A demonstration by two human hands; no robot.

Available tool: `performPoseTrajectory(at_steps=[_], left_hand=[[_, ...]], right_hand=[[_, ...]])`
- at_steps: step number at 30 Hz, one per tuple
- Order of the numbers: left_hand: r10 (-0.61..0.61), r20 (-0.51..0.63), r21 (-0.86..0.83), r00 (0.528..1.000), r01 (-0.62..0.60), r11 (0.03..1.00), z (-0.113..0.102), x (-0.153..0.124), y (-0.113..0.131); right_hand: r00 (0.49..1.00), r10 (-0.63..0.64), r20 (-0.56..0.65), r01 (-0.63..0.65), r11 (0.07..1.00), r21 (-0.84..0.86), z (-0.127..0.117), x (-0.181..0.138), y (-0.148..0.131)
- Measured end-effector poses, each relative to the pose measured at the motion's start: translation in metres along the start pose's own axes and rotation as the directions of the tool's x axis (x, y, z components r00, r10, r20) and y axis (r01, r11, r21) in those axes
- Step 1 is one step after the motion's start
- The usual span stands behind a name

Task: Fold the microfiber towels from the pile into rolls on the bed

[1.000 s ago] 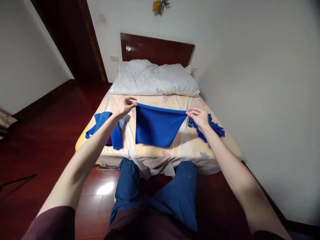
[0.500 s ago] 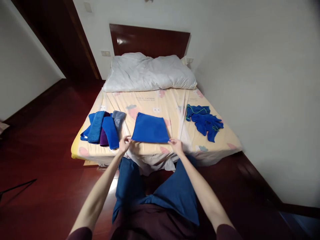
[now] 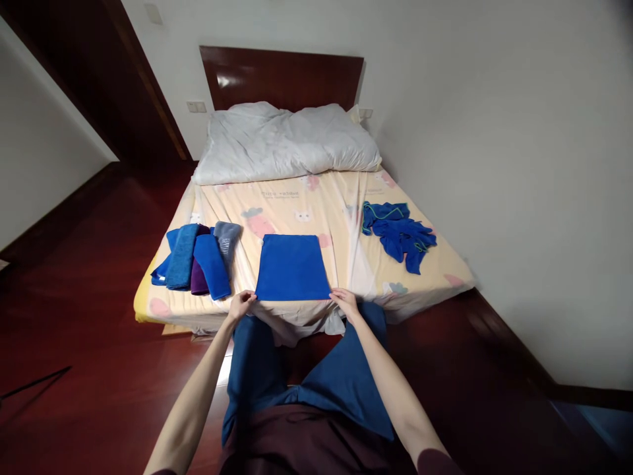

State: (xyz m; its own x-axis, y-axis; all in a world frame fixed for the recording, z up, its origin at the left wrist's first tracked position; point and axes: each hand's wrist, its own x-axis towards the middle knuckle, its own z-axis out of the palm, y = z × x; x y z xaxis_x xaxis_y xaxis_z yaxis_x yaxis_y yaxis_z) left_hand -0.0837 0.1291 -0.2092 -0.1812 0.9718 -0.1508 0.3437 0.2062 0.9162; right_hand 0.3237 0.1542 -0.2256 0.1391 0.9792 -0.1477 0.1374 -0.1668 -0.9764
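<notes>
A blue towel [image 3: 293, 267] lies flat in a near-square shape at the front of the bed. Its near left corner is pinched by my left hand [image 3: 242, 304], while my right hand [image 3: 345, 302] pinches the near right corner. Left of it rests a group of folded towels: a teal-blue one [image 3: 184, 257], a purple one [image 3: 198, 277], a bright blue one [image 3: 212, 267] and a grey one [image 3: 228, 239] with pale lettering. Over on the right is a crumpled heap of blue cloths [image 3: 403, 236], some with green edging.
The bed has a patterned yellow sheet [image 3: 316, 208] with a loosely hanging front edge. A pale quilt [image 3: 291, 148] is bunched against the dark wooden headboard [image 3: 284, 78]. A white wall [image 3: 494, 132] stands on the right, and dark red flooring [image 3: 89, 316] runs along the left.
Both hands have drawn the blue towel's near edge toward me, and it now lies flatter and straighter. The camera view has shifted slightly; the other towels appear undisturbed.
</notes>
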Motion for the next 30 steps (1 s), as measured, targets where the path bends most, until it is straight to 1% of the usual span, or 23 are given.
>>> performPoseTrajectory(at_steps=[4, 6, 12, 14, 16, 18, 21, 24, 27, 30], left_hand=[[0.023, 0.040, 0.008, 0.999, -0.023, 1.000, -0.005, -0.009, -0.005], [0.033, 0.045, 0.022, 0.998, -0.034, 0.999, -0.007, -0.013, -0.007], [0.174, 0.036, 0.146, 0.984, -0.178, 0.973, -0.013, -0.023, -0.020], [0.179, 0.035, 0.159, 0.983, -0.182, 0.970, -0.013, -0.027, -0.023], [0.157, 0.038, 0.156, 0.987, -0.161, 0.975, -0.011, -0.028, -0.024], [0.114, 0.065, 0.138, 0.991, -0.122, 0.983, -0.010, -0.028, -0.021], [0.050, 0.176, 0.120, 0.983, -0.072, 0.990, -0.010, -0.023, -0.011], [0.008, 0.253, 0.182, 0.968, -0.056, 0.982, -0.014, -0.013, 0.004], [-0.055, 0.255, 0.262, 0.965, -0.015, 0.965, -0.016, 0.005, 0.019], [-0.090, 0.213, 0.284, 0.973, 0.026, 0.958, -0.013, 0.032, 0.030]], right_hand=[[0.994, 0.064, 0.093, -0.065, 0.998, 0.007, -0.011, -0.005, 0.007], [0.990, 0.085, 0.110, -0.086, 0.996, -0.001, -0.013, -0.007, 0.009], [0.975, 0.144, 0.171, -0.138, 0.989, -0.045, -0.018, -0.015, 0.012], [0.966, 0.163, 0.203, -0.153, 0.986, -0.063, -0.019, -0.018, 0.010], [0.956, 0.192, 0.223, -0.176, 0.980, -0.089, -0.020, -0.019, 0.008], [0.941, 0.243, 0.235, -0.219, 0.968, -0.124, -0.020, -0.019, 0.004], [0.909, 0.310, 0.280, -0.276, 0.949, -0.155, -0.020, -0.017, -0.003], [0.886, 0.304, 0.349, -0.271, 0.952, -0.141, -0.019, -0.008, -0.010], [0.889, 0.280, 0.361, -0.237, 0.958, -0.161, -0.015, 0.007, -0.016], [0.908, 0.278, 0.314, -0.223, 0.954, -0.201, -0.007, 0.030, -0.024]])
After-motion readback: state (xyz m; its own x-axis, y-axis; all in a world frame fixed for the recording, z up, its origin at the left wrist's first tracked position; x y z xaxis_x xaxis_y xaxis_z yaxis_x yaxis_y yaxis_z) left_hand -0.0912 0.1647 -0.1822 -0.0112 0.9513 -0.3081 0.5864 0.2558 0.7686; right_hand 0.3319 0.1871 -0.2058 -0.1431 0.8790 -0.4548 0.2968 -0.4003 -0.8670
